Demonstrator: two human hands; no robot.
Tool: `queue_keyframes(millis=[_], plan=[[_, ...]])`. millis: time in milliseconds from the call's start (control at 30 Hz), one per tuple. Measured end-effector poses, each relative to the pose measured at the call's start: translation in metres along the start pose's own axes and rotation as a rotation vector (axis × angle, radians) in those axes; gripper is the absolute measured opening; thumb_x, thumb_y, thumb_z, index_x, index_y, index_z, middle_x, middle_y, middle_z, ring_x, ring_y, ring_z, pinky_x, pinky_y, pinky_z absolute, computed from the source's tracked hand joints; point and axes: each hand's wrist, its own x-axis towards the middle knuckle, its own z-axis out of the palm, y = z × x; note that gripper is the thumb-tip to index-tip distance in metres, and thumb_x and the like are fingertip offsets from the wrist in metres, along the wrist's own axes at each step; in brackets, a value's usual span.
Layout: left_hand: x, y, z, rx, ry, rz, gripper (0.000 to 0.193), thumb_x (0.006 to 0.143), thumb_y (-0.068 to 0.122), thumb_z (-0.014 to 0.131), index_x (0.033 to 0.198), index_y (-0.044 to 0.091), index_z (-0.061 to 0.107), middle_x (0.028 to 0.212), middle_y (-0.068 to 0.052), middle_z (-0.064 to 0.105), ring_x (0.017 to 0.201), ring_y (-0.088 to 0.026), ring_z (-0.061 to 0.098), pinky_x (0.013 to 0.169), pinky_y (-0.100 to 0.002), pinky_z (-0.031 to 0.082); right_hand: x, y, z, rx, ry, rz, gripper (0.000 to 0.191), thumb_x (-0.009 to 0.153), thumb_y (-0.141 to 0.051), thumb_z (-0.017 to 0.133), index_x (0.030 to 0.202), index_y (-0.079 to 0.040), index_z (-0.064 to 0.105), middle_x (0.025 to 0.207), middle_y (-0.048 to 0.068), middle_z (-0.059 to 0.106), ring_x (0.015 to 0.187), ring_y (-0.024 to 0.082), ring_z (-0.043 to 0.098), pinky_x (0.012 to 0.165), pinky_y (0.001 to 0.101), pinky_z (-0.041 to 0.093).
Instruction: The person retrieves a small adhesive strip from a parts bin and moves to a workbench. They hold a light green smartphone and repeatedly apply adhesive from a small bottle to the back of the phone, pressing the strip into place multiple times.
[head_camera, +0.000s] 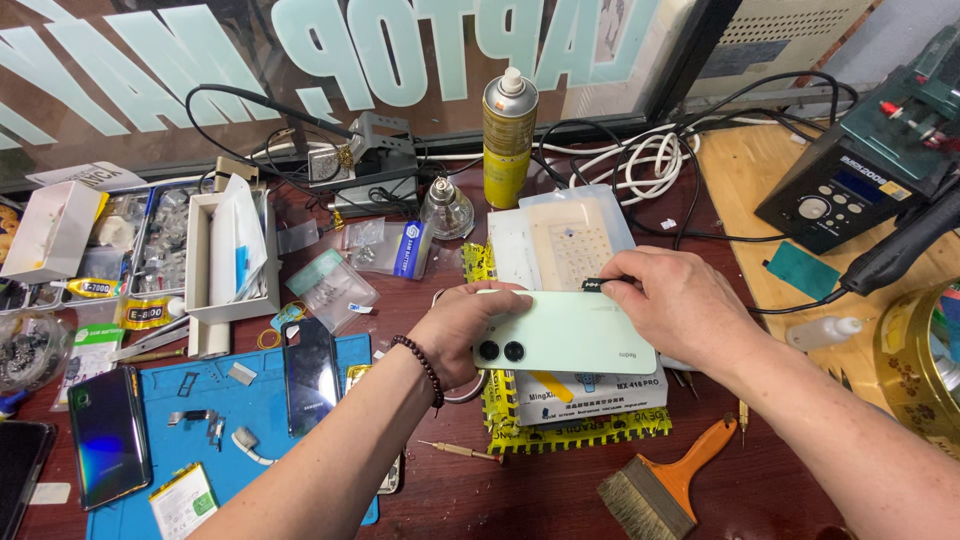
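Note:
A pale green smartphone (570, 332) lies back up, its two camera lenses at the left end, held above a white box with yellow-black trim (590, 400). My left hand (455, 330) grips the phone's left end, a dark bead bracelet on the wrist. My right hand (675, 300) rests on the phone's upper right edge and pinches a small black part (592, 284) at that edge between thumb and fingers.
A blue work mat (250, 400) holds two dark phones (310, 375), a battery and small parts. A yellow spray can (508, 140), a glass bottle, a soldering stand, a white parts box and cables stand behind. An orange brush (665, 480) lies in front. A black station (860, 180) sits right.

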Motion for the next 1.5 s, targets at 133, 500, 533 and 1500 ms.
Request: queue_keyframes(millis=[133,500,533,1500], plan=[[0.0,0.001,0.001,-0.008,0.006,-0.003,0.02,0.081,0.004,0.076,0.1,0.001,0.071,0.092,-0.011,0.075,0.077,-0.022,0.073,0.07,-0.038,0.063,-0.001,0.0,0.0,-0.017,-0.001,0.001,0.021,0.087,-0.026,0.068,0.103,-0.014,0.076,0.098,0.01,0.076,0.09,0.034,0.072,0.08,0.0458,0.056],[0.002,0.002,-0.002,-0.016,-0.023,-0.01,0.02,0.081,0.005,0.076,0.1,0.0,0.071,0.093,-0.011,0.075,0.078,-0.022,0.074,0.072,-0.038,0.063,0.001,0.022,-0.003,0.044,0.13,-0.109,0.019,0.089,-0.02,0.069,0.104,-0.01,0.074,0.097,0.011,0.075,0.088,0.033,0.073,0.076,0.0415,0.057],[0.002,0.002,-0.002,-0.008,-0.019,-0.014,0.019,0.081,0.005,0.076,0.1,0.0,0.072,0.093,-0.011,0.075,0.078,-0.022,0.074,0.072,-0.039,0.064,0.002,0.025,-0.005,0.045,0.118,-0.105,0.02,0.088,-0.021,0.069,0.104,-0.011,0.075,0.097,0.01,0.075,0.088,0.032,0.073,0.076,0.0408,0.057],[-0.021,0.019,-0.002,-0.225,-0.202,-0.2,0.109,0.089,0.085,0.02,0.141,-0.005,0.051,0.137,-0.02,0.061,0.133,-0.03,0.056,0.116,-0.047,0.039,0.0,0.03,0.003,0.066,0.029,-0.064,0.025,0.087,-0.024,0.071,0.108,-0.012,0.077,0.093,0.012,0.077,0.083,0.029,0.075,0.076,0.0395,0.058]])
